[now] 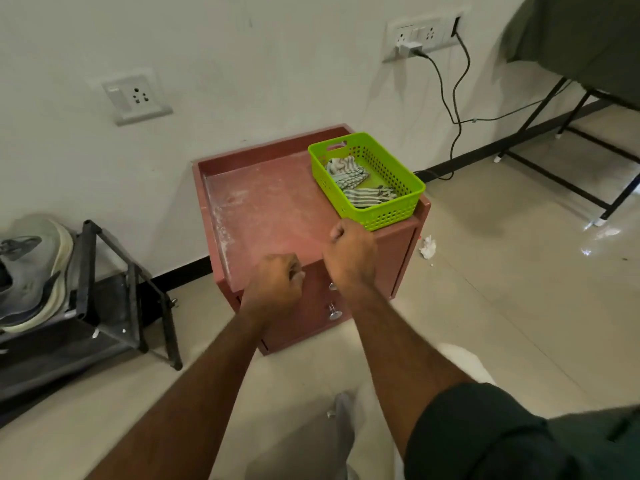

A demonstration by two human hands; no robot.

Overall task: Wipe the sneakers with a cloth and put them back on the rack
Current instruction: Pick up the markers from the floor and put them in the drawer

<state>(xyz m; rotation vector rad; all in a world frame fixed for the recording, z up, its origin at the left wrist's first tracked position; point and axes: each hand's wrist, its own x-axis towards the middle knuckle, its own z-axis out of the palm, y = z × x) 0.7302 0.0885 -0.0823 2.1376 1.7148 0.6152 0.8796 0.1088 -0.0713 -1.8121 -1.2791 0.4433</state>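
Green perforated basket (398, 181) holds striped cloth (346, 173)

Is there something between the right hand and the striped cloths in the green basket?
Only the basket's own near wall. The right hand hovers just before the green basket; the striped cloths lie inside, open from above, so reaching over the rim looks free.

no text, label, brand or number can be read anywhere.

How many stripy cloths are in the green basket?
2. One stripy cloth lies at the far end of the green basket, the other stripy cloth at the near end. More could be hidden underneath.
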